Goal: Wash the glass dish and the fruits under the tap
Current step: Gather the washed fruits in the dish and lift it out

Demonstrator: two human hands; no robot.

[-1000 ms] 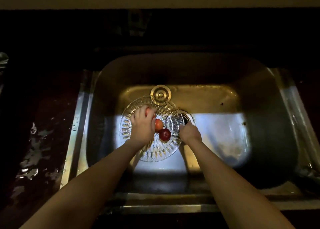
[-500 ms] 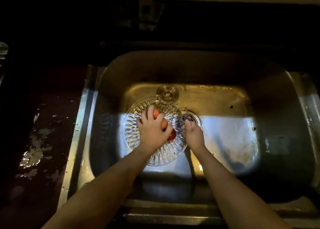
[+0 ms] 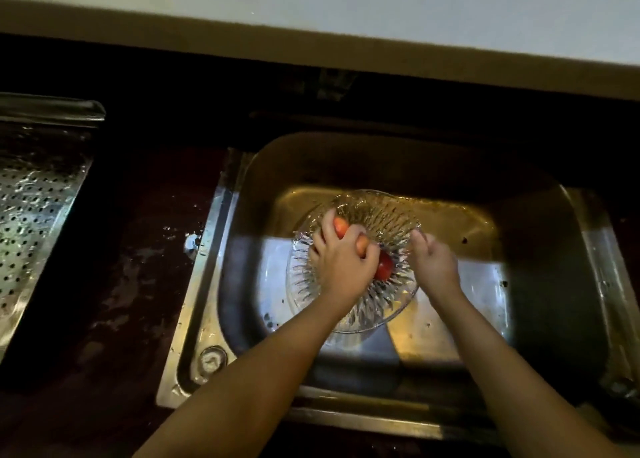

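Looking down from the head camera, the steel sink (image 3: 242,235) serves as the landmark: a deep rectangular basin with rounded corners and a flat rim. Inside it, left of centre, the glass dish (image 3: 363,313) sits tilted, a round clear plate with cut radial ribs; its far edge lies near the basin's back wall. Bare basin floor lies open to the dish's right, and a narrower strip to its left.

On the dish, the left hand (image 3: 343,263) curls its fingers closed over the orange fruits (image 3: 341,227), pressing them against the glass. A darker red fruit (image 3: 384,267) lies just beside that hand, on the dish's middle. The right hand (image 3: 433,263) is at the dish's right edge; its fingers look bent around the rim, though blur leaves the grip unclear.

Left of the sink, the dark counter (image 3: 114,284) is wet and speckled. Farther left stands a perforated metal tray (image 3: 31,215), well apart from the sink.
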